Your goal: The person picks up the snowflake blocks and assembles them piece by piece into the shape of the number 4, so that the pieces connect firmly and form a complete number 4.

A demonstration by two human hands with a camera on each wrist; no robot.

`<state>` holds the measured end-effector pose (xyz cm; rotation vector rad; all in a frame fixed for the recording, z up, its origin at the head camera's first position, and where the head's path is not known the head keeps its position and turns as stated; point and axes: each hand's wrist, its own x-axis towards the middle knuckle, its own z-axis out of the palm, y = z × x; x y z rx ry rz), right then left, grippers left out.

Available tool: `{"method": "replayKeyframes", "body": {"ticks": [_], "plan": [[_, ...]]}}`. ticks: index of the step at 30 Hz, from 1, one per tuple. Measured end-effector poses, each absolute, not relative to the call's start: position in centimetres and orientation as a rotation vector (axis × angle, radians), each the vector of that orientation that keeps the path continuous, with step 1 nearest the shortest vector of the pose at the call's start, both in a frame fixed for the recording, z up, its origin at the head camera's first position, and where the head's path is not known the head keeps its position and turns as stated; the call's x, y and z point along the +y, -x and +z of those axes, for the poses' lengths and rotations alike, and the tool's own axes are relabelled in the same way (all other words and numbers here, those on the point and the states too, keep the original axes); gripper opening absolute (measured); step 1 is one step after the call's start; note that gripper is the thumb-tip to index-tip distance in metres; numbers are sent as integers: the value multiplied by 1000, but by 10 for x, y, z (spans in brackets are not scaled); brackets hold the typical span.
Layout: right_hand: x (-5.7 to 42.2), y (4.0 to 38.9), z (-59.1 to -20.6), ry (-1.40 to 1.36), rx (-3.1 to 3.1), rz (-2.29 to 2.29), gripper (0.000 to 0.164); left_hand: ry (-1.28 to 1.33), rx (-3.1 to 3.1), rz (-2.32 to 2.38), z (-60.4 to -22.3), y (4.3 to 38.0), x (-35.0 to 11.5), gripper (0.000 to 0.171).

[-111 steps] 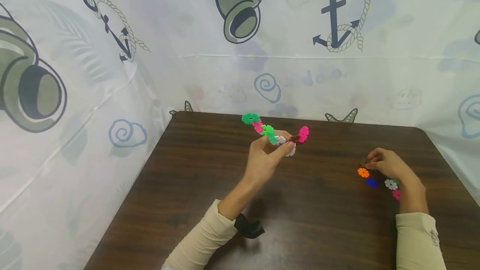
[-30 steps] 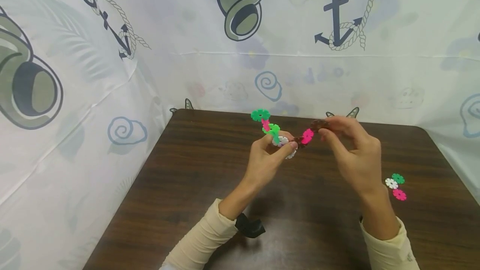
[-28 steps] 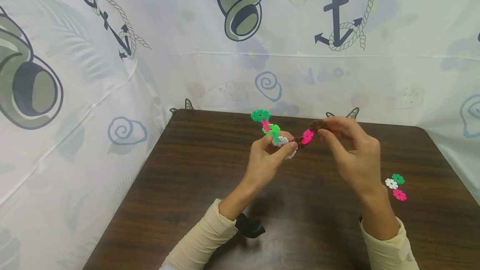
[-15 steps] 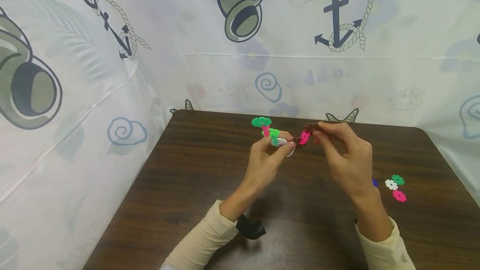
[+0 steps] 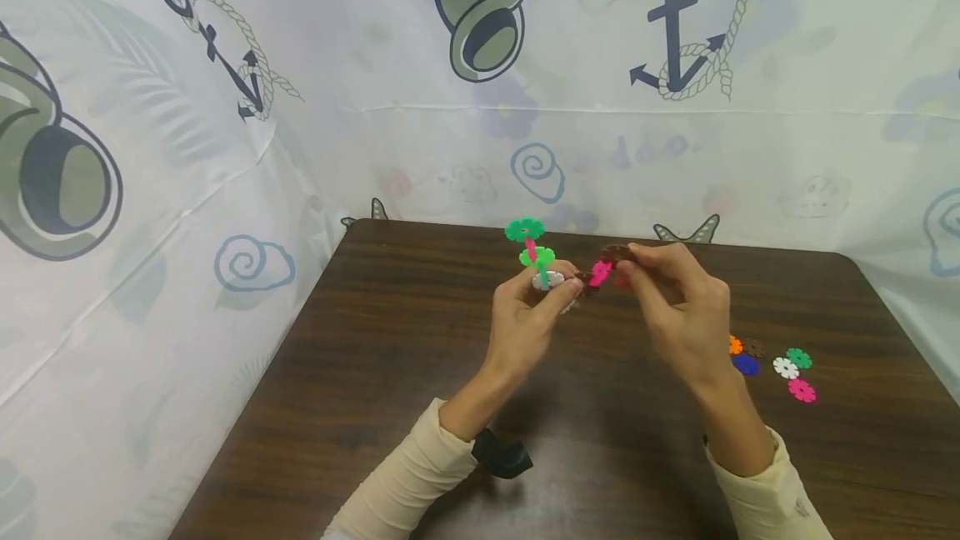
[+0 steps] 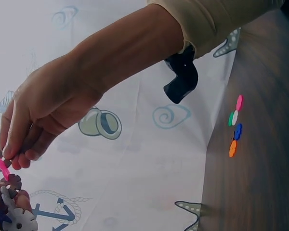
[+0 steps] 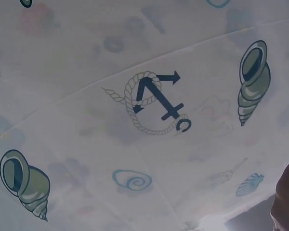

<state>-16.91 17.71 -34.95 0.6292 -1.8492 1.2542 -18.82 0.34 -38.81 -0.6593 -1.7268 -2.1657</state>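
Since my right hand (image 5: 686, 319) brought its pinched brown disc (image 5: 617, 253) in, my left hand (image 5: 521, 323) grips a longer-looking chain (image 5: 550, 280).

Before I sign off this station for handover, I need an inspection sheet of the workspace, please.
Surface: dark wood-grain table.
Job's things: multicoloured flower-disc chain, held above the table; at least six loose discs on it.
Clutter: only a black item at each cuff.
Grips: left grip holds the chain; right grip pinches a brown disc at its end, joined or not unclear.
Cables: nothing seen.
Surroundings: pale backdrop with sea prints.
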Motion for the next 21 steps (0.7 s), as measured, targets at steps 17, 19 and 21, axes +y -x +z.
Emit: {"method": "replayKeyframes", "body": {"ticks": [17, 19, 21], "plan": [[185, 158, -343, -670, -1952, 1251, 34, 728, -1754, -2327, -386, 185, 8, 16], [191, 158, -342, -662, -2012, 1192, 39, 727, -1755, -2329, -386, 185, 8, 16], [200, 159, -340, -641, -2057, 1134, 42, 723, -1739, -2342, -386, 186, 7, 16]]}}
